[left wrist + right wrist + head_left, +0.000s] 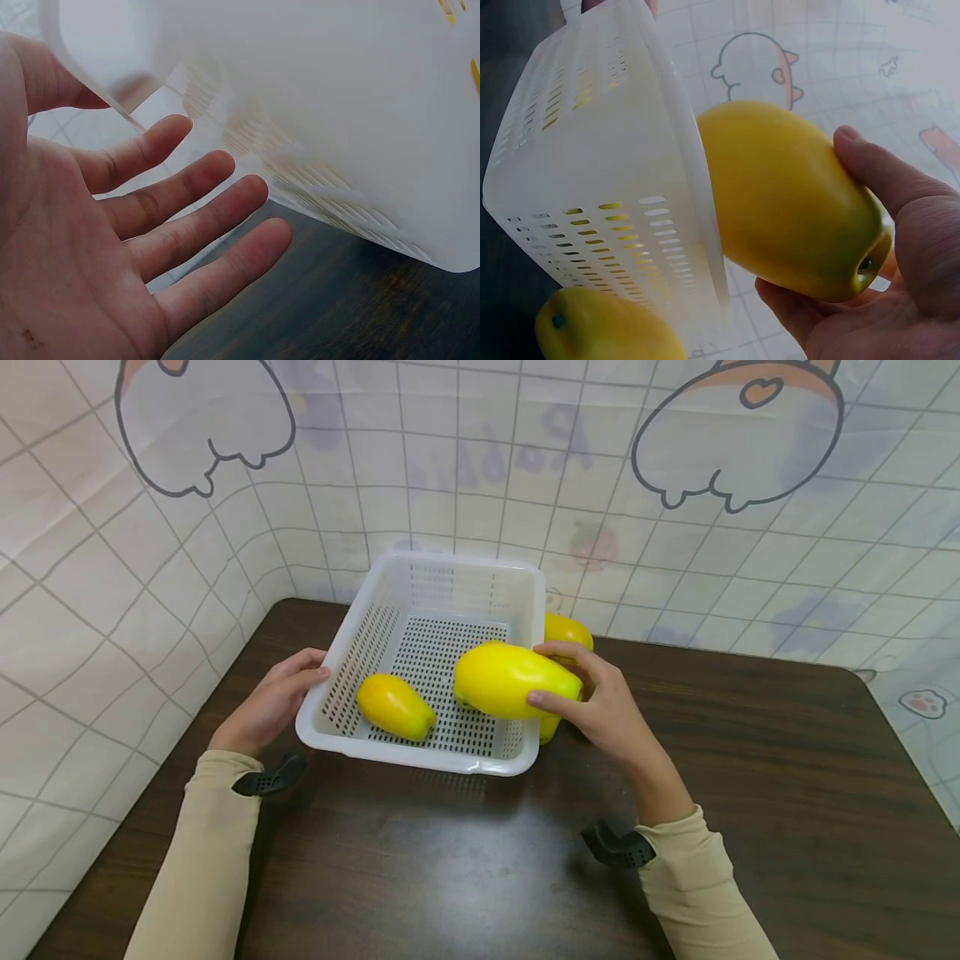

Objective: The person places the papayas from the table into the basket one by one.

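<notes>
A white perforated plastic basket point(457, 564) stands on the dark table. At its left rim is my left hand point(273, 697), with the thumb over the edge and the other fingers spread loosely below, beside the outer wall point(322, 112). My right hand point(600, 702) grips a large yellow papaya point(502, 681) by its right end, thumb on the near side and fingers on the far side. That papaya point(787, 195) overlaps the basket's right rim and reaches over the inside. A smaller yellow papaya point(395, 706) with a green tip lies on the basket floor.
Outside the right wall, another yellow fruit point(570, 631) shows at the back, and a yellow-green one point(550, 728) peeks out below the held papaya. A patterned cloth point(480, 460) hangs behind and left of the table point(750, 760).
</notes>
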Demonstrator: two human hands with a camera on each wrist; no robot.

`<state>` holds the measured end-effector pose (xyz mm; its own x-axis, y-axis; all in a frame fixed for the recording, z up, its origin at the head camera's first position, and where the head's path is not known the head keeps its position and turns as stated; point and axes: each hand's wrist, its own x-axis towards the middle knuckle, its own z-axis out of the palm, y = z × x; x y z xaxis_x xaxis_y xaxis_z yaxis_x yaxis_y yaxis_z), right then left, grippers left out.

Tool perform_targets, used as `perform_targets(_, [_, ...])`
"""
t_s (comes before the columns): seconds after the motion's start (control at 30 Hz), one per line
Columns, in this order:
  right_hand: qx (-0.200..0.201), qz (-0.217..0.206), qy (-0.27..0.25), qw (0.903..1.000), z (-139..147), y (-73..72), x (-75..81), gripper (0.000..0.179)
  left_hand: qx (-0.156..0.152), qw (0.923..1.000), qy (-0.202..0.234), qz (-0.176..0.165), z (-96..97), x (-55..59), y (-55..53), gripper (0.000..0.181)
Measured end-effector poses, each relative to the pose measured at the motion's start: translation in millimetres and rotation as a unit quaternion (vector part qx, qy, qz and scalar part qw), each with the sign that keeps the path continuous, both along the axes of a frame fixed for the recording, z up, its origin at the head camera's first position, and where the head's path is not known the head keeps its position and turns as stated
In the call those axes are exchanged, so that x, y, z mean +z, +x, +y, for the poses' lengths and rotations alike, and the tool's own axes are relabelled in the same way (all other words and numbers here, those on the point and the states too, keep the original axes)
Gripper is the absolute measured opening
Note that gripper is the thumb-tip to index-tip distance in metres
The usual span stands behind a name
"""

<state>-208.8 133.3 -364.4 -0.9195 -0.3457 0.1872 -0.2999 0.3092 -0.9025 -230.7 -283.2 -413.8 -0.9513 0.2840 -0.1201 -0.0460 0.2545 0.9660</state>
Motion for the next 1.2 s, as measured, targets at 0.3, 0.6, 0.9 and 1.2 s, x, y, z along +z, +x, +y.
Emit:
perform_targets(0.3, [0.013, 0.009, -0.031, 0.9994, -0.9, 0.9, 0.0, 0.044, -0.002, 1.0000, 0.000, -0.001, 0.7, 0.8, -0.4, 0.037])
perform_targets(0.6, [0.039, 0.017, -0.049, 0.9979, -2.3, 0.7, -2.2, 0.039, -0.002, 1.0000, -0.004, -0.002, 0.9, 0.5, -0.1, 0.038])
perform_targets(0.9, [0.018, 0.012, -0.072, 0.9971, -0.1, -1.1, -3.1, 0.030, -0.003, 1.0000, 0.001, 0.000, 0.3, -0.2, 0.2, 0.036])
perform_targets(1.2, [-0.018, 0.035, -0.088, 0.9953, 9.1, -5.6, -3.0, 0.031, -0.002, 1.0000, -0.002, 0.004, 0.4, 0.2, 0.4, 0.035])
